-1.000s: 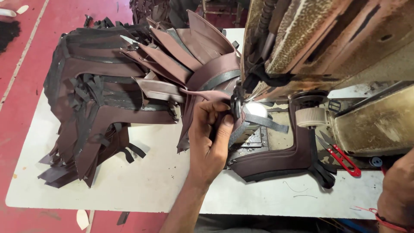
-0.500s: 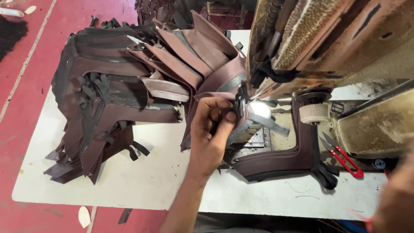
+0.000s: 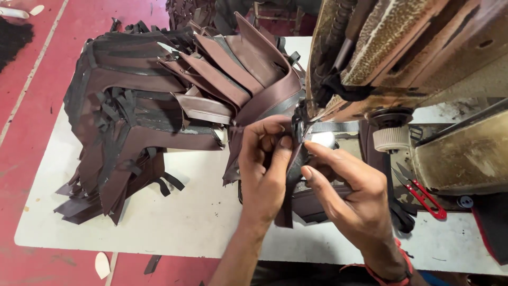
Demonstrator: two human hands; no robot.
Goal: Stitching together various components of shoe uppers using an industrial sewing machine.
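Right hand newly beside left hand, one strap.

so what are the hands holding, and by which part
Both the left hand and right hand pinch a brown leather strip near its upper end, at the sewing machine.

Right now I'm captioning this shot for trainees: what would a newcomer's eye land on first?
Both hands, left hand and right hand, pinch a brown leather strip at the lit needle area of the worn sewing machine. A big heap of brown leather pieces fills the white table to the left.
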